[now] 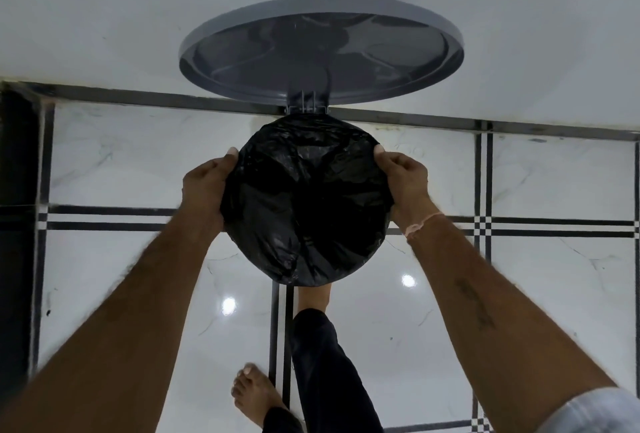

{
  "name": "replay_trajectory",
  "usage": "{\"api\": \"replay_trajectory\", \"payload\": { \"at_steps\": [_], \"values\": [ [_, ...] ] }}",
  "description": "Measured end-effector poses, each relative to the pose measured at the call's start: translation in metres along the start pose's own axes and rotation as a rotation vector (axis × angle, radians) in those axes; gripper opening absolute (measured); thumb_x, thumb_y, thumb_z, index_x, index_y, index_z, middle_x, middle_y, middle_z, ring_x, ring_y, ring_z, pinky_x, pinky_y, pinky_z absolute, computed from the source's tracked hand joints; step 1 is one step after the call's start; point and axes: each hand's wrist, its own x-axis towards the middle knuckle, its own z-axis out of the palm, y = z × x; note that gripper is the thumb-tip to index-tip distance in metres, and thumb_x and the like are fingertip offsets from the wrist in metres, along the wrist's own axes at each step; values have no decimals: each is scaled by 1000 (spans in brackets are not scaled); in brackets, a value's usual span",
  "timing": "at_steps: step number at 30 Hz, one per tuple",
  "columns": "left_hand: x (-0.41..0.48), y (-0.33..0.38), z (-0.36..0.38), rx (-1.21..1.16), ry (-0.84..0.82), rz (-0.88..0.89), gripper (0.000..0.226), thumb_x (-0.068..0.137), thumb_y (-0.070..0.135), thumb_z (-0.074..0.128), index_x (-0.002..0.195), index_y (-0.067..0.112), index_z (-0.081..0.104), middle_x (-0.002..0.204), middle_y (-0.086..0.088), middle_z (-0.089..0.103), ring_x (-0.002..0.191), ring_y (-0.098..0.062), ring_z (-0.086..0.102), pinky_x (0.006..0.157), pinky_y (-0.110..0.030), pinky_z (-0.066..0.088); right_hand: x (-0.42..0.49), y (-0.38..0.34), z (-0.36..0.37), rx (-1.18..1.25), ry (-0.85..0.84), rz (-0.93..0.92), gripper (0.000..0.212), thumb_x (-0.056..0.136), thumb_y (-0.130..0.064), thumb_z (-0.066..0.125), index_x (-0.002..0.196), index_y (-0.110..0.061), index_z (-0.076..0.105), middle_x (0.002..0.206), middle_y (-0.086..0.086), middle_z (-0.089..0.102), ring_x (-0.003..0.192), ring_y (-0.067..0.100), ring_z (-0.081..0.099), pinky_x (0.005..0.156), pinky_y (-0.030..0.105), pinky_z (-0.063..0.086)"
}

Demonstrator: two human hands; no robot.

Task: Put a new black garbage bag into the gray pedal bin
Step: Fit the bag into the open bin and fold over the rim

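fingers (pixel 231 155) both sides | black garbage bag (pixel 304 200) between, gripped

One bin lid (pixel 322 48), one black bag (pixel 304 204), two hands (pixel 204 186), two bare feet (pixel 256 394).

Glossy white marble floor tiles (pixel 540 183) with black striped borders (pixel 485 224), two ceiling-light glints (pixel 229 305), white wall (pixel 104 9) ahead, dark doorway edge (pixel 17 155) at my left.

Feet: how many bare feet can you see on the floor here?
2. One foot is at the bin's near edge, mostly hidden under the black bag. The other foot stands nearer the camera, left of the dark trouser leg.
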Motion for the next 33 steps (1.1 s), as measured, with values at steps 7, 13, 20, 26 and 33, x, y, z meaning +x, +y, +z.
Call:
{"api": "replay_trajectory", "payload": {
  "at_steps": [7,13,20,26,33],
  "values": [
    [28,21,11,76,24,-143,39,87,42,80,111,12,75,107,-5,72,94,-24,67,70,-34,56,31,-19,14,-125,17,61,35,91,-30,80,98,4,76,101,21,78,95,34,76,87,39,64],
    [28,29,19,97,-133,7,40,88,51,75,105,15,79,103,-1,76,92,-18,72,77,-31,58,29,-20,19,-122,-138,-100,33,92,-38,77,86,-5,77,89,14,76,86,28,76,88,40,64],
    [50,39,32,164,-168,73,33,84,32,84,96,2,78,91,-11,80,77,-21,77,66,-24,59,45,-34,42,-96,-222,-65,31,95,-22,75,68,-11,66,65,5,70,57,16,68,62,28,58],
    [74,41,40,262,-152,-60,32,78,34,88,99,11,81,102,-12,79,89,-25,76,81,-34,62,72,-43,48,-241,-334,319,22,97,-28,69,85,-10,73,86,10,75,68,22,73,63,31,64],
    [78,43,35,287,-209,-156,46,67,43,91,89,6,78,93,-13,78,75,-23,74,75,-35,64,70,-43,40,-436,-404,256,16,103,-23,59,92,-15,66,65,-5,75,65,12,71,53,18,57]
  ]
}}
